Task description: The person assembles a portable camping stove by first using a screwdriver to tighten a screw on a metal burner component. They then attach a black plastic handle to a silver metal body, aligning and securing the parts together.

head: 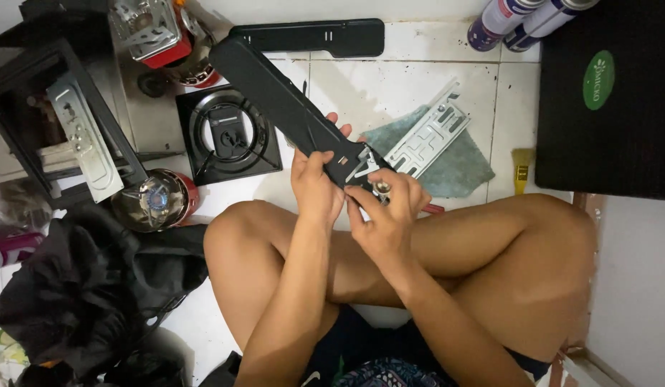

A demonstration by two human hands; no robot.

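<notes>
White tile floor (390, 86); long black panel (289, 107) gripped at near end, left hand (316, 188) wrapped shut around it, right hand (386, 215) fingers (361, 199) pinching its metal fitting (381, 188).

Soft, even indoor light falls from above, brightest on the white floor tiles (390, 79) toward 12 o'clock, where they nearly wash out. Shadows are faint and short. The black cloth heap (88, 287) at 8 o'clock and the black case (605, 115) at 2 o'clock lose detail in darkness. The centre is fairly sharp; the frame's edges soften and bend slightly, and a mild haze lowers contrast throughout
</notes>
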